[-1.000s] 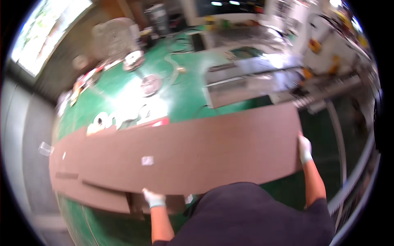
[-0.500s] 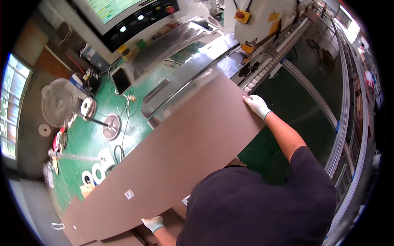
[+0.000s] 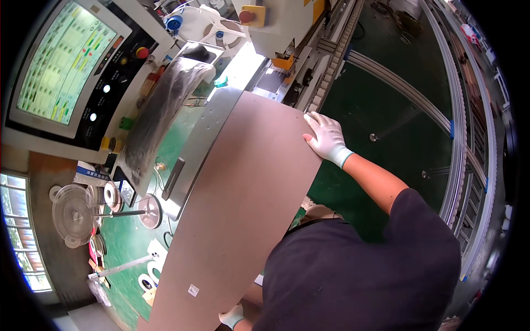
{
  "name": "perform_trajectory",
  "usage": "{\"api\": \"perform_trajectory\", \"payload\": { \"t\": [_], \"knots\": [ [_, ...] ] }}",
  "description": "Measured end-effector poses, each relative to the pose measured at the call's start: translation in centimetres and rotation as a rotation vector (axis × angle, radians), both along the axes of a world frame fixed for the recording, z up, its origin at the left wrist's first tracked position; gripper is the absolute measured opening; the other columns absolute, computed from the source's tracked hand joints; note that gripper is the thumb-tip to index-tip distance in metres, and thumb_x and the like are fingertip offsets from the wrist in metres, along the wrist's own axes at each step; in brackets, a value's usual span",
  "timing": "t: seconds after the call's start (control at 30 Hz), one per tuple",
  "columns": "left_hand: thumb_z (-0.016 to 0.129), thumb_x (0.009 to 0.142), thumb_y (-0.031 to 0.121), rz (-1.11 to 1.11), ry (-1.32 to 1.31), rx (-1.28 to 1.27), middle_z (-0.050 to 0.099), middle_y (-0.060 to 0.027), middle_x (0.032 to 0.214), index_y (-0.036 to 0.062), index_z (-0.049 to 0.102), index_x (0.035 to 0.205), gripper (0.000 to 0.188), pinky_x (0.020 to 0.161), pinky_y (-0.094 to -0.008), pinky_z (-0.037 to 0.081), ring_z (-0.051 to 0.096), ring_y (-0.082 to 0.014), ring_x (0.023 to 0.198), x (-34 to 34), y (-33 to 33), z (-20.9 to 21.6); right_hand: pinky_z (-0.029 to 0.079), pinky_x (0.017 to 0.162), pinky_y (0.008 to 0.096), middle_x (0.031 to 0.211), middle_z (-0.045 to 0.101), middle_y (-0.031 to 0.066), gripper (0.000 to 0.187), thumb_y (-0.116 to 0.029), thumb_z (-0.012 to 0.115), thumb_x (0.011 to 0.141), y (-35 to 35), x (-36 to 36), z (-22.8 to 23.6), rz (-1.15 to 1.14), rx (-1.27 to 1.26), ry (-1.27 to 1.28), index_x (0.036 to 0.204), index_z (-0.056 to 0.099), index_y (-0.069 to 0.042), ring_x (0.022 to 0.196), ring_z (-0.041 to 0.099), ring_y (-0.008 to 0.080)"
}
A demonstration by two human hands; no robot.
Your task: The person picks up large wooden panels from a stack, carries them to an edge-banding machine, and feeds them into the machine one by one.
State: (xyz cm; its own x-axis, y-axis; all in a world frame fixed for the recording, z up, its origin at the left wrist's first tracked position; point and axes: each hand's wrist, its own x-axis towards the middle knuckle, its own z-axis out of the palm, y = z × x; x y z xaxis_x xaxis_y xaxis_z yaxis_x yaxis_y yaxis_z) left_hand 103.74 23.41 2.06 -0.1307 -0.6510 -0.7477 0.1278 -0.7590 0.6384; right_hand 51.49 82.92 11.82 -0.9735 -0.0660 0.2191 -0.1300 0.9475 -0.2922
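A long brown panel with a small white label lies before me, running from the machine's feed down toward the lower left. My right hand, in a white glove, grips the panel's right edge near its far end; the fingers lie along the edge and the thumb on the top face. My left hand, gloved too, holds the near right edge low in the picture, its fingers partly hidden under the panel. Along the panel's left side runs a grey metal machine table, and the far end reaches the machine's conveyor track.
A control screen with buttons stands at upper left, and a red stop button sits on the machine. A standing fan and rolls of edge tape are on the left. A metal roller frame curves along the right.
The panel has turned, its far end swinging left and now lying along the machine table. My right hand has shifted left with it. The view has turned, bringing the control screen further in.
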Motion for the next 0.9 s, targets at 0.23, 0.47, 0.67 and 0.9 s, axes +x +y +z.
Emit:
{"api": "perform_trajectory", "payload": {
  "t": [0.23, 0.47, 0.67, 0.9],
  "knots": [
    [0.069, 0.089, 0.023, -0.806, -0.757, -0.612, 0.062, -0.0145, 0.14, 0.0017, 0.058, 0.137, 0.054, 0.102, -0.0494, 0.048, 0.059, -0.0301, 0.128, -7.4, 7.3, 4.9, 0.046, 0.101, 0.0454, 0.138, 0.063, 0.0104, 0.051, -0.034, 0.072, 0.088, 3.8, -3.9, -0.3, -0.074, -0.077, 0.154, 0.133, 0.066, -0.01, 0.122, 0.061, 0.0309],
    [0.087, 0.075, 0.016, -1.045, -0.879, -0.742, 0.059, -0.0212, 0.145, -0.0051, 0.051, 0.145, 0.082, 0.114, -0.0441, 0.044, 0.056, -0.0299, 0.133, -14.1, 14.4, 9.0, 0.052, 0.097, 0.0446, 0.13, 0.069, 0.0107, 0.037, -0.025, 0.076, 0.083, 9.1, -9.1, -0.7, -0.044, -0.198, 0.248, 0.116, 0.074, -0.01, 0.115, 0.066, 0.0327],
    [0.074, 0.079, -0.009, -1.005, -0.396, -0.542, 0.062, -0.0151, 0.141, -0.0016, 0.048, 0.147, 0.073, 0.11, -0.0414, 0.048, 0.06, -0.025, 0.128, -20.1, 22.5, 13.3, 0.053, 0.1, 0.0451, 0.129, 0.07, 0.0141, 0.036, -0.027, 0.073, 0.086, 14.5, -13.8, -0.5, -0.053, -0.219, 0.26, 0.117, 0.075, -0.008, 0.115, 0.067, 0.0368],
    [0.056, 0.101, 0.034, -0.399, 0.429, 0.266, 0.057, -0.012, 0.145, 0.0067, 0.052, 0.146, 0.052, 0.118, -0.0482, 0.034, 0.05, -0.0271, 0.135, -24.5, 27.5, 13.2, 0.053, 0.102, 0.0398, 0.128, 0.072, 0.0077, 0.031, -0.029, 0.072, 0.09, 20.2, -19.1, -0.8, -0.197, -0.34, 0.117, 0.115, 0.077, -0.013, 0.115, 0.067, 0.0312]
  ]
}}
